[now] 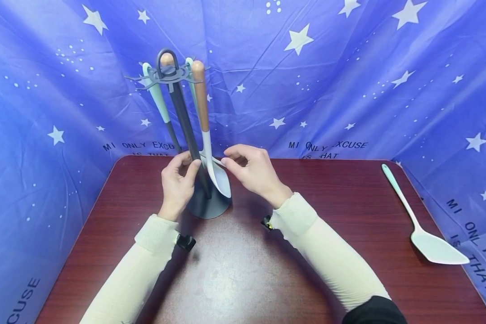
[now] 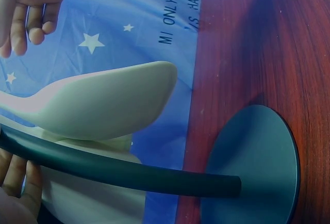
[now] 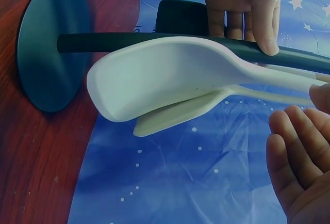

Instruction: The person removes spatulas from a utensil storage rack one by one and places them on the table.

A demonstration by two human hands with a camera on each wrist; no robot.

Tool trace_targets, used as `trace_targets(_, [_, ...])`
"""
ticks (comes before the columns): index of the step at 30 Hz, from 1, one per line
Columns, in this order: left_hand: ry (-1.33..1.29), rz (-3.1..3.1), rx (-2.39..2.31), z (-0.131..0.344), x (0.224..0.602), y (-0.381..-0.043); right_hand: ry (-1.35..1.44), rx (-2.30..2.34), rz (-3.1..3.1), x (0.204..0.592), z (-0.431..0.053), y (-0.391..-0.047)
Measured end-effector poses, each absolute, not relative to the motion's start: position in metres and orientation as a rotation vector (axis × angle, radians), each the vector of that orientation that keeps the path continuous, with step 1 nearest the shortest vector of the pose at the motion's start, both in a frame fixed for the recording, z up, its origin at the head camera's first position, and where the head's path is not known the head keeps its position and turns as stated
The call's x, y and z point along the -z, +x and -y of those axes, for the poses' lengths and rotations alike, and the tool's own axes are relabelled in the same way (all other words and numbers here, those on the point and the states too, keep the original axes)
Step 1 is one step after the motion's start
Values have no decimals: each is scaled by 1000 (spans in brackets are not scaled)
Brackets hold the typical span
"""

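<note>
A dark utensil stand (image 1: pixel 181 112) rises at the back left of the table, its pole leaning in the head view. My left hand (image 1: pixel 176 182) grips the pole low down, thumb on the near side and fingers behind. From the stand's hooks hangs a white spatula (image 1: pixel 220 182) with a wooden handle. My right hand (image 1: pixel 257 168) is beside it with loosely bent fingers; its thumb (image 3: pixel 320 97) overlaps the white shaft in the right wrist view. Behind that spatula, another pale utensil (image 3: pixel 172 120) shows. A black utensil head (image 3: pixel 181 17) is partly hidden by my left hand.
A white turner (image 1: pixel 437 247) with a mint handle lies at the table's right edge. A mint-handled utensil (image 1: pixel 158 101) with a dark shaft hangs on the stand's left. Blue star-printed cloth (image 1: pixel 243 112) encloses the reddish-brown table (image 1: pixel 328 202) at the back and sides.
</note>
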State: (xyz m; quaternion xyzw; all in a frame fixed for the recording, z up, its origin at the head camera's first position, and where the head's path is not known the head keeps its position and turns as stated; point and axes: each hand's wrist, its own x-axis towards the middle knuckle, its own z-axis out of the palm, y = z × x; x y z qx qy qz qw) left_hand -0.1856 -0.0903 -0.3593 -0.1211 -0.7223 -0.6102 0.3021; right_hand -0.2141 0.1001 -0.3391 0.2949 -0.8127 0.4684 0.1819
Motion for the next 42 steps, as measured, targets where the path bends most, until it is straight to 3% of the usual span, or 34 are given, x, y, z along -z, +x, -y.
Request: trace_targets(42, [-340, 1908, 1617, 91, 359, -185, 805, -1616, 2294, 344, -68, -217])
